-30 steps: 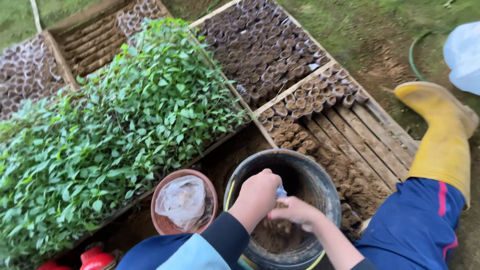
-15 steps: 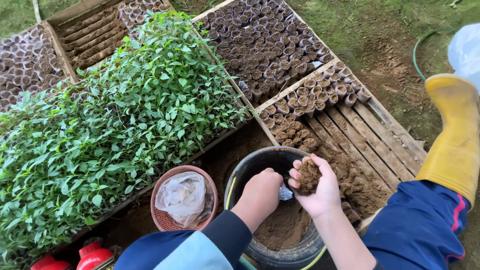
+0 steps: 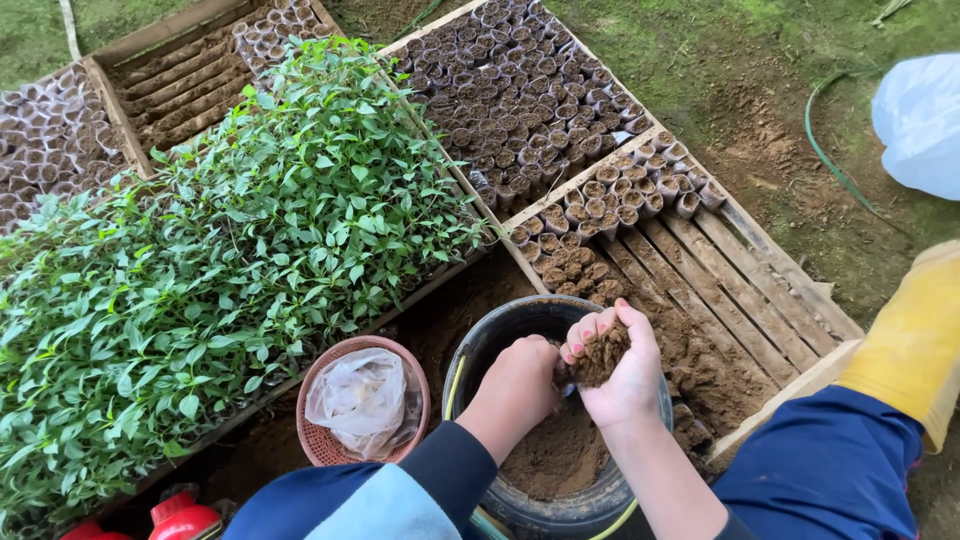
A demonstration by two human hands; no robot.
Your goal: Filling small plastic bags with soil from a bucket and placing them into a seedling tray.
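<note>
My right hand (image 3: 625, 375) is cupped around a clump of brown soil (image 3: 600, 352) above a black bucket (image 3: 500, 330) that holds more loose soil (image 3: 555, 455). My left hand (image 3: 520, 385) is a closed fist right beside it, over the bucket, gripping a small pot that is almost wholly hidden by the fingers. The two hands touch at the knuckles. Just beyond the bucket a wooden tray (image 3: 790, 275) holds rows of small soil-filled pots (image 3: 600, 215) at its far end.
A dense bed of green seedlings (image 3: 220, 270) fills the left. A reddish basket (image 3: 325, 445) with a crumpled plastic bag sits left of the bucket. More trays of pots (image 3: 510, 90) lie beyond. My yellow boot (image 3: 915, 340), a green hose (image 3: 830, 160) and red caps (image 3: 180, 515) are nearby.
My right hand came up out of the bucket with a clump of soil and now holds it against the left fist. The view shifted slightly.
</note>
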